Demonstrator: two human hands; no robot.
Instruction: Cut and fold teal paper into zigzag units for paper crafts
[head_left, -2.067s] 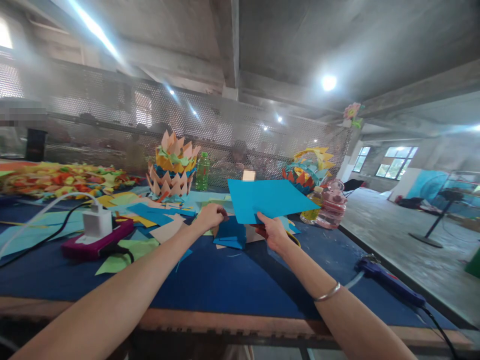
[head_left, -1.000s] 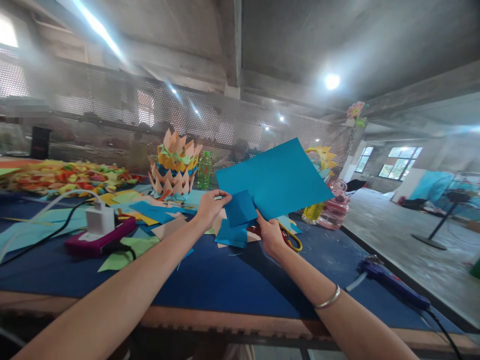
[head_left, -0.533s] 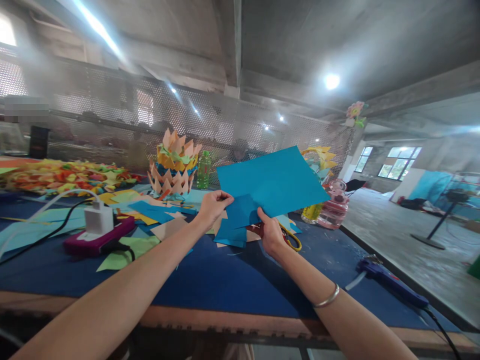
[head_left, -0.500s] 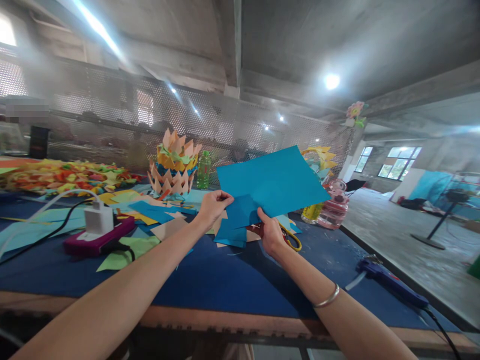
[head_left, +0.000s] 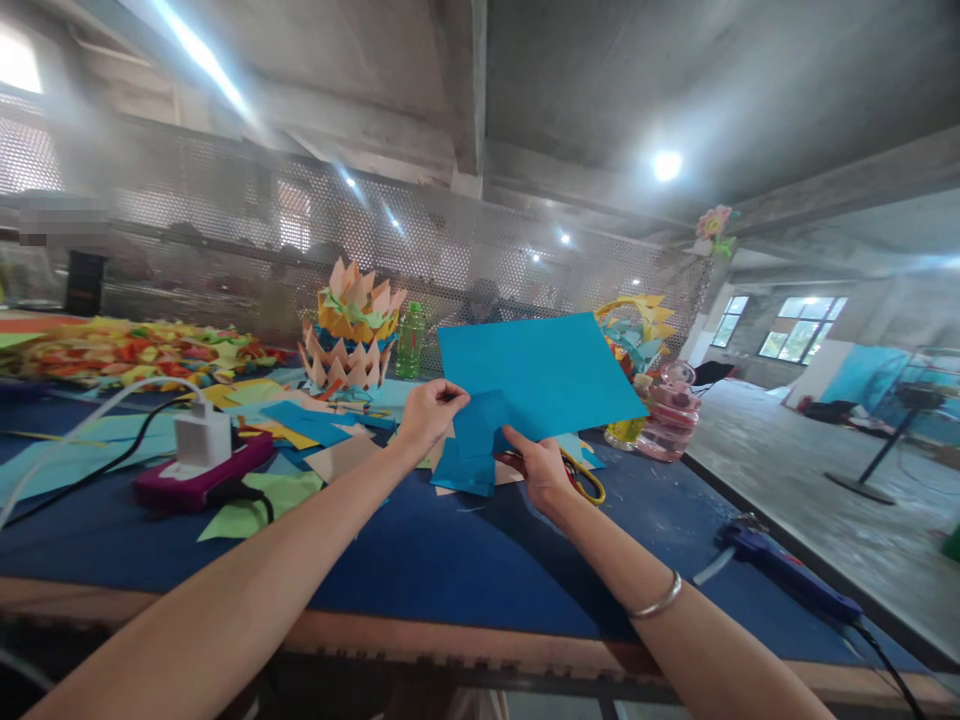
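Before me a large blue paper sheet (head_left: 547,365) is held up above the table, tilted. A smaller blue paper piece (head_left: 480,420) lies against its lower left part. My left hand (head_left: 435,412) pinches the left edge of the smaller piece between thumb and fingertips. With thumb on top and fingers beneath, my right hand (head_left: 536,465) grips the papers at their lower edge. Yellow-handled scissors (head_left: 592,485) show just behind my right wrist; whether the hand touches them I cannot tell. Other blue paper pieces (head_left: 461,473) lie on the table below.
A layered paper flower (head_left: 352,330) and a green bottle (head_left: 411,340) stand behind. At left are a purple power strip (head_left: 180,488) with a white charger (head_left: 204,440) and a heap of paper scraps (head_left: 142,345). A pink bottle (head_left: 670,415) and a blue glue gun (head_left: 791,570) are at right.
The large sheet's top right corner has dropped and the sheet tips lower. My right thumb has slid slightly left along the papers. My left hand keeps its pinch.
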